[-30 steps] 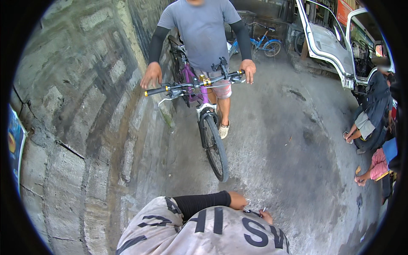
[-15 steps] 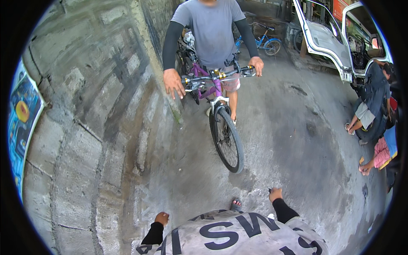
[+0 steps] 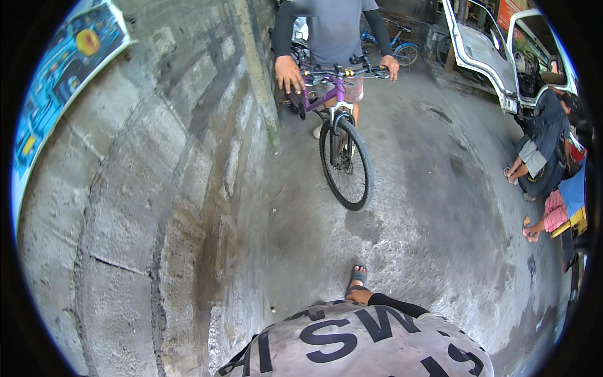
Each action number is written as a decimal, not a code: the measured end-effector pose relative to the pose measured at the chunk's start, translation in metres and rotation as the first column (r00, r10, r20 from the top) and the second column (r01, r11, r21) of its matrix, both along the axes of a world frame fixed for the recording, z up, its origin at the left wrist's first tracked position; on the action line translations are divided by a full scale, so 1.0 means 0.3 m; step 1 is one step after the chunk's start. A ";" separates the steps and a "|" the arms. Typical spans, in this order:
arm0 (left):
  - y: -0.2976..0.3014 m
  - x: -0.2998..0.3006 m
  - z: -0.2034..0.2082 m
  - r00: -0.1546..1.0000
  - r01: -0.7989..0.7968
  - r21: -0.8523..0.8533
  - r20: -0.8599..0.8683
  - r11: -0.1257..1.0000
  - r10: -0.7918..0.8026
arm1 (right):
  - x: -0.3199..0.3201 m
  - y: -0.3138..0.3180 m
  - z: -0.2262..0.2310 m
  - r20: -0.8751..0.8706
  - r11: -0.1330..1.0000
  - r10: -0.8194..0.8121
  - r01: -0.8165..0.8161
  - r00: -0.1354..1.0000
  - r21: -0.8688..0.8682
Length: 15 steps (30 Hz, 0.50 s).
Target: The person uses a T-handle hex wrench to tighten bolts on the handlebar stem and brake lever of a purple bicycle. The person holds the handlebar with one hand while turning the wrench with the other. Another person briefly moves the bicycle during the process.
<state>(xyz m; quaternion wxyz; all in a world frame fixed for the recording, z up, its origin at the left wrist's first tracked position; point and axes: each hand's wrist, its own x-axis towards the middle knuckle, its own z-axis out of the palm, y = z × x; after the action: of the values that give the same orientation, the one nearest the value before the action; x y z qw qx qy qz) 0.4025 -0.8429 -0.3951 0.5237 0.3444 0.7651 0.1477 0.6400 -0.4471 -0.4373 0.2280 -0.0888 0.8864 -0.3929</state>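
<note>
My right hand (image 3: 360, 296) is in front of my shirt at the lower middle, its black-sleeved forearm (image 3: 399, 305) coming across from the right. The fingers look closed, with a small dark thing at them that I cannot make out. Just beyond the hand shows my sandalled foot (image 3: 358, 273). My left hand is out of the picture. Ahead, a purple bicycle (image 3: 340, 94) stands with its front wheel (image 3: 347, 164) toward me. A person in a grey shirt (image 3: 333, 31) stands behind it, both hands at the handlebar (image 3: 345, 73).
A rough block wall (image 3: 132, 207) runs along the left, with a colourful poster (image 3: 69, 69) on it. At the right are a white vehicle with an open door (image 3: 480, 56) and people sitting low (image 3: 543, 144). A blue bicycle (image 3: 407, 51) stands at the back.
My right hand has come inward across my front, and my left hand has gone out of view. The view has shifted, so the bicycle and its holder appear higher and further right.
</note>
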 end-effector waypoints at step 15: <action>0.307 -0.022 -0.025 0.966 0.020 -0.001 -0.257 1.000 -0.020 | 0.741 0.201 0.244 0.049 0.265 -0.964 0.946 0.260 0.185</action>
<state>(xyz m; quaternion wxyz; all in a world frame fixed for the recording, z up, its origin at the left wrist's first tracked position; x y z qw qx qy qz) 0.3958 -0.7509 -0.4026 0.4213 0.3688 0.8228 0.0970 0.8623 -0.3867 -0.3639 0.0160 0.5078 0.7610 -0.4033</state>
